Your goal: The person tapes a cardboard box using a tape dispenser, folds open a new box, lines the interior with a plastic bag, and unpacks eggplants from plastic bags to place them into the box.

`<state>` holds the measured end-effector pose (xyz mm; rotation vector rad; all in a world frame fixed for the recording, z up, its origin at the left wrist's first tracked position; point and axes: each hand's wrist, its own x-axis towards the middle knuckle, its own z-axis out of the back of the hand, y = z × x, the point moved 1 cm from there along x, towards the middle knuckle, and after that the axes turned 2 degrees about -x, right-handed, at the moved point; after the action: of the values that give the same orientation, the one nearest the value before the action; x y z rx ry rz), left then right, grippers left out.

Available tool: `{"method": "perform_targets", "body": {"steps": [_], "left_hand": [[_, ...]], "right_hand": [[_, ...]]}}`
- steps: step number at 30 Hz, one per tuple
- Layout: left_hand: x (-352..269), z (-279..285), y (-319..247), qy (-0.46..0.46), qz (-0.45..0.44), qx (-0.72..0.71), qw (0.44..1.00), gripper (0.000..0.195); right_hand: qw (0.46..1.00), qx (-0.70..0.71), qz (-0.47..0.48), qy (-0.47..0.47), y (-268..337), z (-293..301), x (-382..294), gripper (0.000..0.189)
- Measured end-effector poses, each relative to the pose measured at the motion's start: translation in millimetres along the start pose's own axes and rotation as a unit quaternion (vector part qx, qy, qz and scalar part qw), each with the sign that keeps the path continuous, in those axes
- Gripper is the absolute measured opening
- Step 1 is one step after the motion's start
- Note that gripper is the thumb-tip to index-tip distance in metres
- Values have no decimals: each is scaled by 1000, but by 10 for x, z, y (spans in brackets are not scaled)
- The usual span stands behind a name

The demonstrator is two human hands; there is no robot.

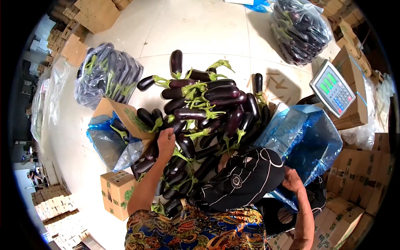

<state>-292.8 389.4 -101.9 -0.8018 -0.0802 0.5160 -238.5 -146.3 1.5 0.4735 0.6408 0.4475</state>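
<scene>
A heap of dark purple eggplants [222, 93] with green stems lies on the floor before me. My left hand [166, 143] is at the heap's left side, fingers curled against the eggplants; whether it grips one cannot be made out. To the right stands a wide-mouthed blue plastic bag [322, 140], its inside dark. My right hand [292, 179] is closed on the near edge of this bag, beside my knee in black patterned cloth [247, 178]. Left of the heap, an open cardboard box [125, 115] with a blue plastic liner [100, 134] has an eggplant [119, 128] inside.
Clear bags of eggplants stand at the left [107, 75] and far right [300, 31]. A digital scale display [332, 87] rises beside flattened cardboard [353, 84]. A closed carton [117, 193] sits near my left arm. Stacked cartons [356, 175] border the right side.
</scene>
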Motion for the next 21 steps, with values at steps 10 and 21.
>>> {"method": "perform_targets", "body": {"steps": [10, 21], "left_hand": [[975, -594, -1415, 24, -275, 69, 959, 58], [2046, -1168, -1327, -10, -226, 166, 960, 65]], "right_hand": [[988, -46, 19, 146, -633, -658, 54, 38], [975, -84, -99, 181, -366, -590, 98, 29]]}}
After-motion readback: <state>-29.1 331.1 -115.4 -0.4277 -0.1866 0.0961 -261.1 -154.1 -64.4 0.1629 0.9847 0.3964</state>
